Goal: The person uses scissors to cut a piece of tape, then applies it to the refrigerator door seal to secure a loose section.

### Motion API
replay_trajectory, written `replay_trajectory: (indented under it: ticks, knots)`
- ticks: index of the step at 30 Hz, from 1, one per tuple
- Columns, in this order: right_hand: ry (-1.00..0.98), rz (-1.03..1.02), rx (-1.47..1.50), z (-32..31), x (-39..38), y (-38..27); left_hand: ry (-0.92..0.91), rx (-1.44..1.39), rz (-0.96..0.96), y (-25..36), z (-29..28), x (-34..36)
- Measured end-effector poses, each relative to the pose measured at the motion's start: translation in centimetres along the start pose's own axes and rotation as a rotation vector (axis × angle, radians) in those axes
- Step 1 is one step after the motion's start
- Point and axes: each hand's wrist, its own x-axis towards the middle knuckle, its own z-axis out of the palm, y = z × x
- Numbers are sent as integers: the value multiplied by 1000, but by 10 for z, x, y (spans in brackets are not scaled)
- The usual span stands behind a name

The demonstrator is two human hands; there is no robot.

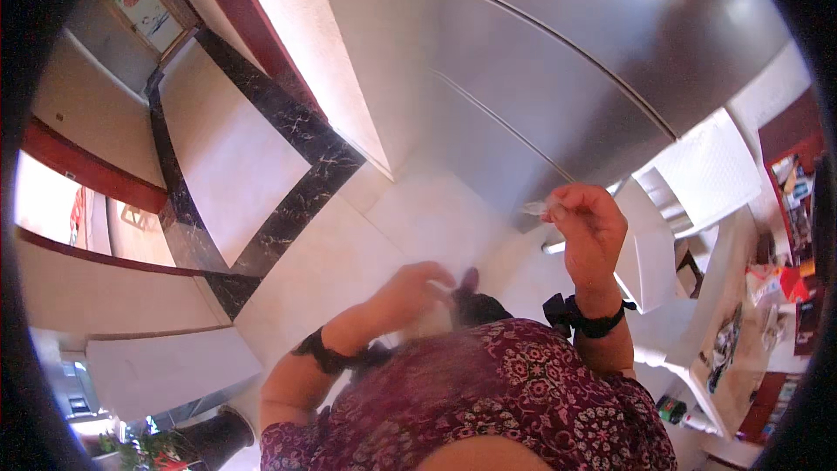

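Observation:
My right hand (586,228) is raised at the right of centre, its thumb and fingers pinched on a small translucent scrap (536,208), perhaps plastic. It is in front of the lower part of a large stainless-steel fridge (558,52) with long horizontal handles. My left hand (410,296) is lower, left of centre, slightly blurred, its fingers loosely bent and apart with nothing visible in them. Below it, a dark shoe or foot (471,292) shows on the pale tiled floor (340,235) beyond my patterned top.
A dark-bordered floor (227,148) runs left toward a door (144,17). A white panel (166,366) and a plant (157,449) are at lower left. At right are white units (689,166), a cluttered counter (711,384) and red-brown shelving (789,139).

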Motion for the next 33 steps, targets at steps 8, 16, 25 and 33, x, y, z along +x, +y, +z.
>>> replay_trajectory:
  ticks: [8,16,25,33]
  knots:
    - [-22,-46,6,42,111,47,271,342,246,11,-60,50]
    - [-72,-71,-150,72,228,72,489,214,200,60,-156,130]
    - [29,-371,-846,118,320,115,789,1094,1188,73,-266,256]
    - [123,-334,-1078,125,350,130,544,164,443,101,-267,300]
